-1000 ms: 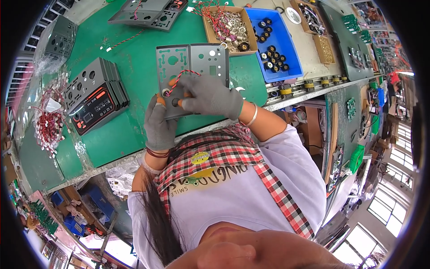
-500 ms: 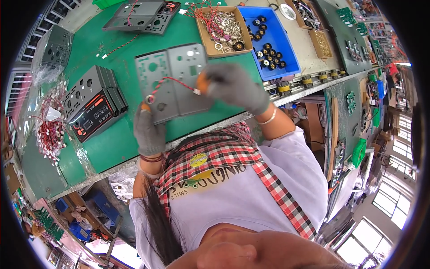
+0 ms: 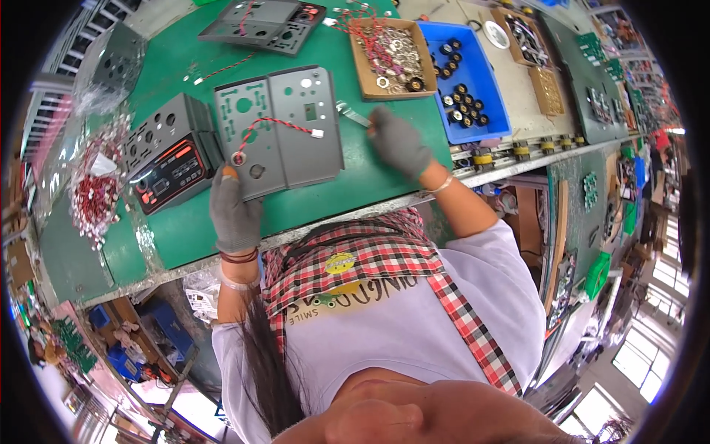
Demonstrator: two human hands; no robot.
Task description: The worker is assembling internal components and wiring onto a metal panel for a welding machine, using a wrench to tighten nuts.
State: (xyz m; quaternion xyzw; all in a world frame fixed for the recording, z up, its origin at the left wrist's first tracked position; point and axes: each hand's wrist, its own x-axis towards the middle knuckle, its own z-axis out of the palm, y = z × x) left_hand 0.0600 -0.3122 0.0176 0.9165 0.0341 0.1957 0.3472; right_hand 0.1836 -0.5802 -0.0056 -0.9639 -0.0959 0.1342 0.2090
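Note:
A grey bent metal panel [image 3: 299, 159] with cut-outs lies on the green bench top. My left hand [image 3: 235, 211], in a grey glove with a bare fingertip, grips its near left edge. Close to that fingertip, a small round metal connector [image 3: 239, 158] sits in the panel. From it a red and black twisted cable [image 3: 279, 120] runs across the panel to a white plug [image 3: 317, 134]. Right of the panel, my gloved right hand [image 3: 399, 144] is closed round a silver wrench [image 3: 353, 114], its jaw end pointing up and left, apart from the panel.
A cardboard box [image 3: 361, 74] of nuts and cables stands beyond the panel, beside a blue tray [image 3: 492, 127] of black round parts. Stacked grey housings [image 3: 166, 122] and a cable heap [image 3: 96, 189] are at left. More grey panels [image 3: 270, 37] lie at the back.
My right hand has moved from over the panel to the bench at its right, and the wrench now shows in it. The cable's plug lies free on the panel. My left hand stays at the edge.

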